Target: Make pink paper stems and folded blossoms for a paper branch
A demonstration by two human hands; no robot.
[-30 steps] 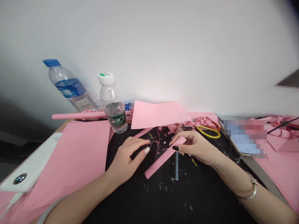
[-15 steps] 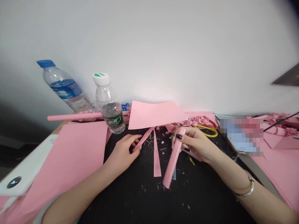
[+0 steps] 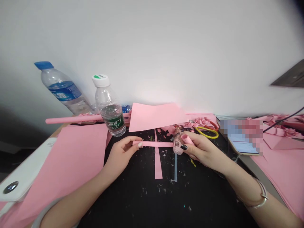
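Your left hand [image 3: 123, 150] pinches one end of a pink strip [image 3: 154, 144], stretched crosswise above the middle of the table [image 3: 133, 199]. Your right hand [image 3: 201, 147] grips a rolled tube [image 3: 187, 139] near the strip's other end. Second strip [image 3: 158, 166] passes beneath, pointing toward the near edge. White-capped bottle [image 3: 114, 122]: upright, toward far-left corner.

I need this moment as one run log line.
left hand: pinches pink paper strip; right hand: holds rolled pink paper tube; nearby: white-capped clear plastic bottle
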